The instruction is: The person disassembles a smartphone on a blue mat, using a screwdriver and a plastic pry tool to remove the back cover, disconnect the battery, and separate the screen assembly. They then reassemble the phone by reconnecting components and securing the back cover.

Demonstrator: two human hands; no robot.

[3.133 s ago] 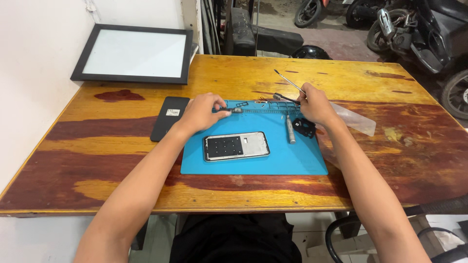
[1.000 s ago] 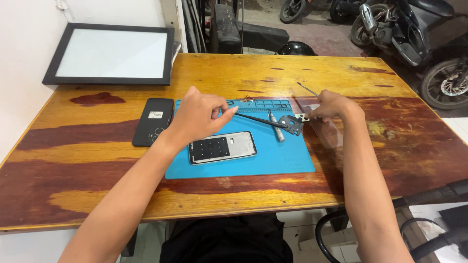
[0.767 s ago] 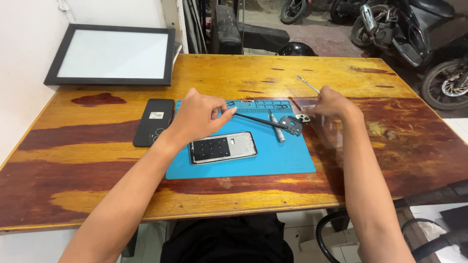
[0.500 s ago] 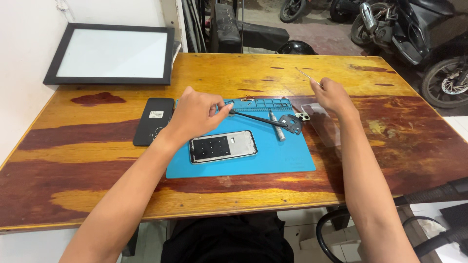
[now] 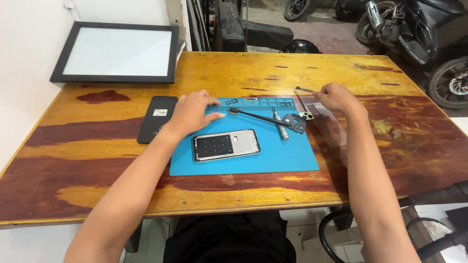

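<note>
Your right hand (image 5: pixel 336 97) rests at the far right corner of the blue mat (image 5: pixel 243 163), its fingers pinched on thin tweezers (image 5: pixel 304 89) whose tips point left; the grip looks closed on them, though the fingers hide much of it. Your left hand (image 5: pixel 192 113) lies flat and open at the mat's far left edge, holding nothing, fingertips close to a long black tool (image 5: pixel 261 117).

The opened phone body (image 5: pixel 225 144) sits in the middle of the mat, with bare blue around it on the near side and right. A silver screwdriver (image 5: pixel 280 125) and a small black bracket (image 5: pixel 295 122) lie between it and your right hand. A clear plastic sheet (image 5: pixel 329 124) lies under your right wrist, off the mat. The black back cover (image 5: pixel 157 118) lies left of the mat, just beside your left hand.

Half a second ago your right hand hovered higher over the table edge; it has dropped toward the mat corner.
</note>
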